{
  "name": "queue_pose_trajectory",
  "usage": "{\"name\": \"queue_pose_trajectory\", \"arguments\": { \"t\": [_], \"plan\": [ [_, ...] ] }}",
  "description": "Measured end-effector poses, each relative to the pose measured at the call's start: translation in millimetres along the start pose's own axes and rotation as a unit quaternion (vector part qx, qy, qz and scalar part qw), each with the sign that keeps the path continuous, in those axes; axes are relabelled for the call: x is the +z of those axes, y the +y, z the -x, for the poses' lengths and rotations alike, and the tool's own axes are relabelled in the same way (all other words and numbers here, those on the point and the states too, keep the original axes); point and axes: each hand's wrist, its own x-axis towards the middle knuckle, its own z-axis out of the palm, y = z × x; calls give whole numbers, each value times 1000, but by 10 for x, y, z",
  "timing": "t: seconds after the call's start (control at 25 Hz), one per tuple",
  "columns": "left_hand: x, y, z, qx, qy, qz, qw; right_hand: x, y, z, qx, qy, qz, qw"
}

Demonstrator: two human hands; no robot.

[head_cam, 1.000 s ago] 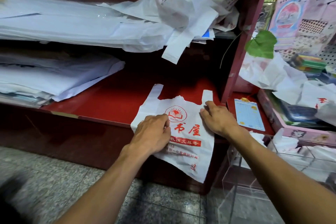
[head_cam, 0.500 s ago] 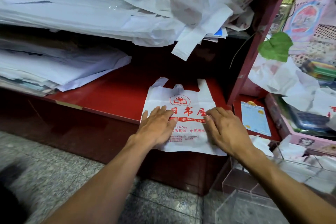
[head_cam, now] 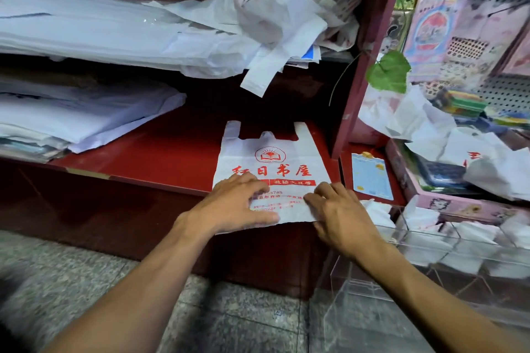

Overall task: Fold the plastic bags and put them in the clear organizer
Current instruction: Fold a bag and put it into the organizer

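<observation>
The white plastic carrier bag with red print [head_cam: 269,169] lies flat on the red wooden shelf [head_cam: 160,152], handles pointing far, its near edge overhanging the shelf front. This placement gives a firm surface for creasing. The left hand [head_cam: 238,206] rests on the bag's near left part, fingers [head_cam: 252,185] curled against the film, thumb [head_cam: 263,219] at the near edge. The right hand [head_cam: 335,209] presses the near right corner, fingers [head_cam: 315,196] bent; whether either pinches the film cannot be determined. The clear acrylic organizer [head_cam: 430,243] stands near right, holding folded bags
</observation>
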Motion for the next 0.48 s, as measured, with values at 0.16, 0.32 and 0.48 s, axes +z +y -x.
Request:
{"name": "queue_pose_trajectory", "arguments": {
  "t": [0.16, 0.32, 0.48],
  "plan": [
    [8, -256, 202, 14, -42, -57, 997, -119, 38, -118, 66, -6, -165, 984],
    [-49, -564, 367, -29, 144, 96, 985, -227, 55, -224, 142, -6, -339, 930],
    [-85, -662, 431, -91, 202, 286, 932, -238, 113, -265, 158, -22, -371, 915]
  ]
}}
